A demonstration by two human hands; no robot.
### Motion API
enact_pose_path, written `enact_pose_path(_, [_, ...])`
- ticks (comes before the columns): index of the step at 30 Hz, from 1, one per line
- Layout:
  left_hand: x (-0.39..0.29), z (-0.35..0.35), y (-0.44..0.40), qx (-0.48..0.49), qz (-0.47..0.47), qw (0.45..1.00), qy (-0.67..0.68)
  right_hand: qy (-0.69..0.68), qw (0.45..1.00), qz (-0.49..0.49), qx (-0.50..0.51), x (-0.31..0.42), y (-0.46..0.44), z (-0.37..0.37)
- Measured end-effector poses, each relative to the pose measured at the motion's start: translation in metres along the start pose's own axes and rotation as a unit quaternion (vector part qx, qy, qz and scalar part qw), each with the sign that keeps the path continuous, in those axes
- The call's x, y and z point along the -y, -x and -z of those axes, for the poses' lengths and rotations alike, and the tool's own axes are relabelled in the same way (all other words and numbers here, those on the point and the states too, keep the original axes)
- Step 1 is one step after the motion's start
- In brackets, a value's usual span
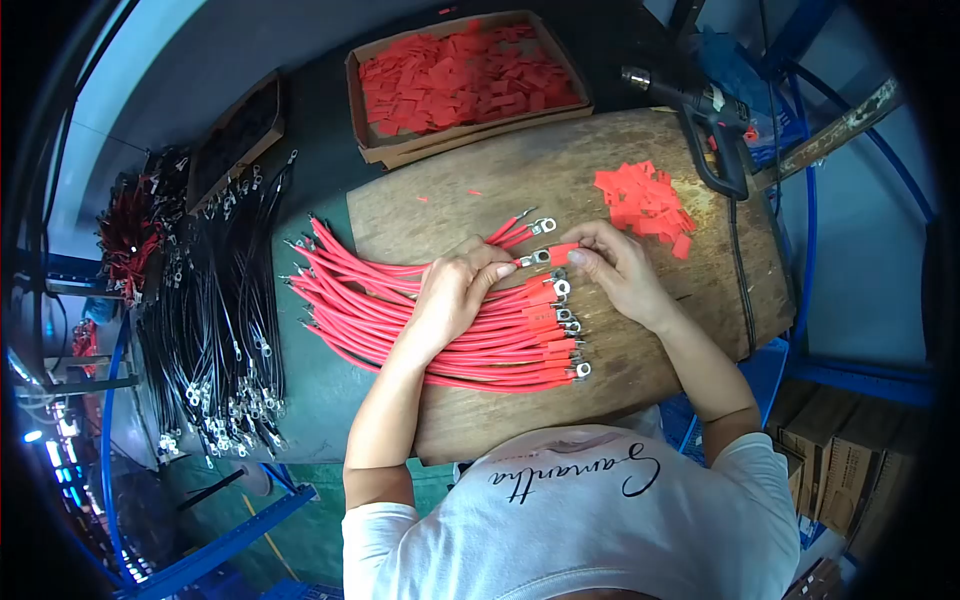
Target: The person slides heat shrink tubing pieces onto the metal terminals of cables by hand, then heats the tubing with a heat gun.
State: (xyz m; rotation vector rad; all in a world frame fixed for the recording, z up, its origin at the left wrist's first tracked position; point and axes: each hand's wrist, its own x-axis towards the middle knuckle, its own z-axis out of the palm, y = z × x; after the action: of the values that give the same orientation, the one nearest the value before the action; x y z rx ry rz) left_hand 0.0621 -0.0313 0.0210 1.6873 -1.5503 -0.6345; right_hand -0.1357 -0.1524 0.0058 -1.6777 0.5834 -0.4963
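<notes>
While left fingers [490,275] clamp a lugged cable [541,257], right fingers [594,265] pinch a red slip [563,254], shirt [620,520] reading "Samantha"

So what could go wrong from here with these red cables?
The red piece pinched in the right hand could slip or end up crooked. The red cables lie packed together, so a tug might disturb neighbours. The heat gun lies by the loose red pile; moving it might scatter them.

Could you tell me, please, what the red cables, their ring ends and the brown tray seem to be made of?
Red cables: smooth, gently curving cover, plastic or rubber; I cannot tell which. Ring ends: almost surely metal, by their silvery shine. Brown tray: probably cardboard, by its matte, thin walls.
</notes>
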Motion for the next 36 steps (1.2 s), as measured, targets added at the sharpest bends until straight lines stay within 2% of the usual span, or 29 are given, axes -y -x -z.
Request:
enact_pose_path(8, [0.002, 0.001, -0.004, 0.019, 0.005, 1.0, 0.02, 0.025, 0.999, 0.04, 0.003, 0.008, -0.007, -0.011])
enact_pose_path(11, [0.004, 0.0, -0.005, 0.014, 0.002, 0.999, 0.035, 0.076, 0.996, 0.043, 0.006, 0.013, -0.009, -0.016])
enact_pose_path(16, [0.004, 0.001, -0.004, 0.01, 0.023, 0.998, 0.056, 0.143, 0.975, 0.17, 0.026, 0.004, -0.017, -0.019])
enact_pose_path(18, [0.003, 0.001, -0.004, 0.016, 0.06, 0.994, 0.086, 0.143, 0.976, 0.164, 0.029, 0.004, -0.017, -0.021])
enact_pose_path(26, [0.002, 0.002, -0.002, 0.02, 0.072, 0.993, 0.087, 0.138, 0.979, 0.147, 0.039, 0.005, -0.017, -0.022])
enact_pose_path(28, [-0.005, 0.001, -0.001, 0.024, 0.075, 0.993, 0.093, 0.151, 0.967, 0.203, 0.034, -0.001, -0.017, -0.022])
enact_pose_path(30, [-0.019, -0.001, 0.003, 0.006, 0.037, 0.997, -0.07, 0.164, 0.969, 0.181, 0.03, 0.01, -0.011, -0.011])
enact_pose_path(33, [-0.016, -0.01, 0.011, -0.013, -0.073, 0.978, -0.197, 0.18, 0.975, 0.132, 0.02, 0.013, -0.003, 0.015])
enact_pose_path(36, [-0.02, -0.005, 0.014, -0.025, -0.094, 0.972, -0.213, 0.32, 0.941, 0.081, -0.075, 0.002, 0.005, 0.053])
